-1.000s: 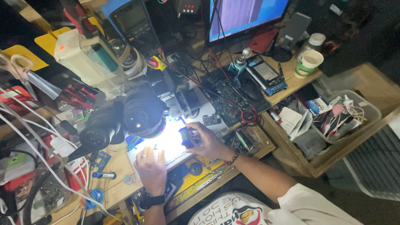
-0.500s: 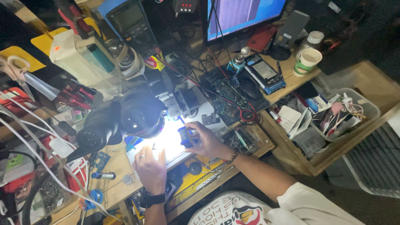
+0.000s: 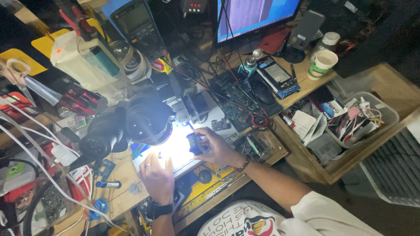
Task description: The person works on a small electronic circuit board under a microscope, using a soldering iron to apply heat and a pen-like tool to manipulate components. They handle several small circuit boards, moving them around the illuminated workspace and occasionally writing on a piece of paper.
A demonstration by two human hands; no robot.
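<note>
Under the microscope (image 3: 144, 120) I pinched a small dark device (image 3: 194, 143) in my right hand (image 3: 214, 148), just right of its lit work pad (image 3: 177, 150). My left hand (image 3: 156, 177) lay flat, fingers spread, at the pad's near edge. Work looked midway; the device remained off the pad.

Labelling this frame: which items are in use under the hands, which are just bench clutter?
In use: left hand on the lit work mat; right hand holding a small dark tool; microscope above.

Clutter: paper cup, monitor, parts bin, circuit board.
</note>
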